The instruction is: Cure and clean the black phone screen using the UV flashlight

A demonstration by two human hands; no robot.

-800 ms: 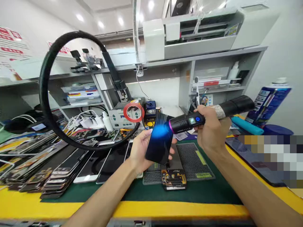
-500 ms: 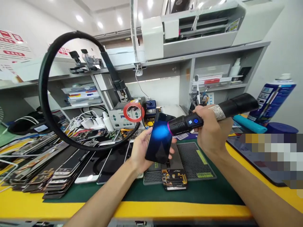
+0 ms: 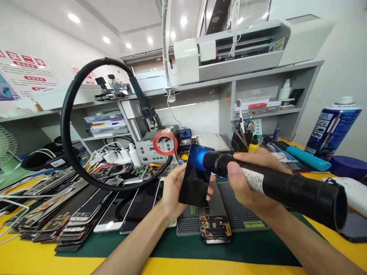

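My left hand (image 3: 173,187) grips a dark phone screen (image 3: 195,187) by its long edges, tilted up toward me. In my right hand (image 3: 252,183) is a black flashlight (image 3: 298,191) with a white label, its lit head close to the upper part of the screen. Blue-violet light falls on the glass there; whether head and glass touch I cannot tell. Below the screen, a phone part with a bared orange flex cable (image 3: 215,228) lies on a grey perforated mat (image 3: 243,206). Part of that mat is hidden by my hands.
Stacked phone screens (image 3: 83,217) crowd the left of the bench, under a looped black hose (image 3: 65,126). A roll of red tape (image 3: 165,144) hangs near a control box (image 3: 143,151). At right stand a blue spray can (image 3: 334,128) and a turquoise roll (image 3: 308,157).
My right hand has turned the flashlight, so its rear end now points down and toward me. The lit spot has moved to the screen's top. The camera view has shifted slightly.
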